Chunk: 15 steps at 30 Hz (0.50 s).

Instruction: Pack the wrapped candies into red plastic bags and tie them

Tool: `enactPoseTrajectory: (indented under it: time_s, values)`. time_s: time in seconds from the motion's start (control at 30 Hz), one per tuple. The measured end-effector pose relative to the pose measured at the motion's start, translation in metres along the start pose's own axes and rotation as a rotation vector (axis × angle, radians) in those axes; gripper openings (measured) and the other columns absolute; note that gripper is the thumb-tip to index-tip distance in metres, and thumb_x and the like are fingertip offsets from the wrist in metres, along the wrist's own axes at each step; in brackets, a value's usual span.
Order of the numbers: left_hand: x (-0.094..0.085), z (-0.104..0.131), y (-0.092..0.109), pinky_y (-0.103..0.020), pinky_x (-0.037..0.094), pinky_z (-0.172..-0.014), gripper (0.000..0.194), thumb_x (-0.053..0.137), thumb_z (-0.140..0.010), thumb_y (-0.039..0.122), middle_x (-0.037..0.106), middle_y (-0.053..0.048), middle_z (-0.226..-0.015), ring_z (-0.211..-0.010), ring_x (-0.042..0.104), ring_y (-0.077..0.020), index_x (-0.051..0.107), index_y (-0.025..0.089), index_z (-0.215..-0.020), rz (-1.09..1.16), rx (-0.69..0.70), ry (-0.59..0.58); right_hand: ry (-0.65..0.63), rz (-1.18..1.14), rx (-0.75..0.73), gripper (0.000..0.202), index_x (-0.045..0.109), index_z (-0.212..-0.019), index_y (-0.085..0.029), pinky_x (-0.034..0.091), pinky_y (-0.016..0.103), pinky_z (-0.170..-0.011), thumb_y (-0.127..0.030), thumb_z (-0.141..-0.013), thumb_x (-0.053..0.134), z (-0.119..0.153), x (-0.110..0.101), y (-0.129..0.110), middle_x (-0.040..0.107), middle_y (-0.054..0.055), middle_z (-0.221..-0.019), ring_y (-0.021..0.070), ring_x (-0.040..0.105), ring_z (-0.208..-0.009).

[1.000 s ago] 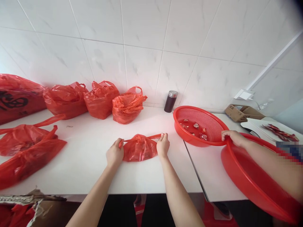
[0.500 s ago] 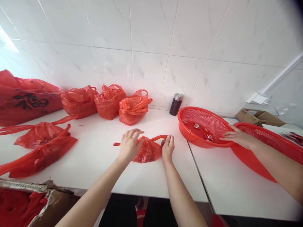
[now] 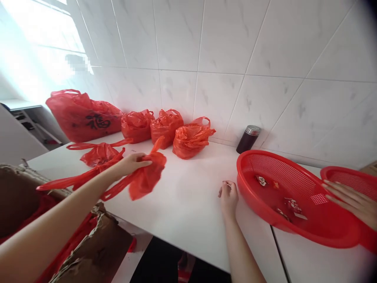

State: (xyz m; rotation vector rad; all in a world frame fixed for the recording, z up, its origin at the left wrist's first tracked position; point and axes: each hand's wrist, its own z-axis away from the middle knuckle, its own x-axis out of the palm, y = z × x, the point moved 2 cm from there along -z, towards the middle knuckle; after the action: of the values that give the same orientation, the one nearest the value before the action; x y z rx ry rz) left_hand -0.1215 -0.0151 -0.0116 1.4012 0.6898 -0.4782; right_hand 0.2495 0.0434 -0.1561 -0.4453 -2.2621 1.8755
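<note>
My left hand (image 3: 134,163) grips a red plastic bag (image 3: 147,179) by its upper part, holding it over the left half of the white table. The bag hangs tilted, its handles trailing to either side. Just behind it, other red plastic bags (image 3: 101,154) lie with their handles stretched out. My right hand (image 3: 229,198) is closed, fingers curled, beside the near left side of a red perforated basket (image 3: 250,192). Nothing shows in that hand. Inside the basket lie several small wrapped pieces (image 3: 294,206).
Along the tiled wall stand several filled red bags (image 3: 191,141), a large red bag (image 3: 84,118) and a dark flask (image 3: 248,139). A torn cardboard box (image 3: 103,247) with red contents is at the front left. Another person's hand (image 3: 350,198) is over the basket's right rim.
My left hand has carried the bag leftward and up off the table. My right hand has let go of its handle. The view has swung left.
</note>
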Motion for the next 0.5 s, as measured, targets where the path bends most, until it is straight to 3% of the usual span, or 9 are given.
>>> enactPoseTrajectory:
  time_s: [0.1,0.23,0.4,0.5]
  values:
    - [-0.034,0.002,-0.041,-0.029,0.049,-0.064,0.044,0.068,-0.067,0.059,0.069,-0.002,-0.076,-0.074,0.064,-0.0229,0.066,0.019,-0.085,-0.088,-0.087,0.065,-0.037,0.037,0.003,0.033,0.053,-0.089,-0.022,0.042,0.027,-0.055,-0.054,-0.087,0.052,0.002,0.001,-0.001,0.053,-0.004,-0.059,0.0138,0.052,-0.052]
    - [-0.069,-0.002,-0.083,-0.027,0.049,-0.072,0.03,0.078,-0.057,0.04,0.074,-0.001,-0.079,-0.081,0.067,-0.0229,0.071,0.02,-0.078,-0.198,-0.188,0.103,-0.042,0.07,0.021,0.028,0.053,-0.087,-0.025,0.042,0.03,-0.057,-0.052,-0.087,0.052,0.001,-0.002,-0.003,0.055,-0.002,-0.059,0.0152,0.053,-0.053]
    - [-0.098,-0.003,-0.113,-0.026,0.049,-0.072,0.035,0.086,-0.05,0.029,0.076,-0.002,-0.082,-0.082,0.068,-0.0234,0.074,0.018,-0.082,-0.232,-0.265,0.157,-0.026,0.118,0.028,0.028,0.053,-0.088,-0.024,0.042,0.028,-0.056,-0.052,-0.087,0.051,0.001,-0.001,-0.005,0.053,-0.003,-0.06,0.0148,0.052,-0.053]
    - [-0.118,-0.006,-0.12,-0.026,0.049,-0.075,0.037,0.084,-0.059,0.028,0.076,0.0,-0.085,-0.081,0.067,-0.0209,0.074,0.018,-0.094,-0.252,-0.268,0.32,-0.029,0.144,0.036,0.029,0.053,-0.089,-0.022,0.042,0.027,-0.056,-0.051,-0.087,0.051,0.002,0.001,-0.005,0.052,-0.004,-0.06,0.0139,0.052,-0.054]
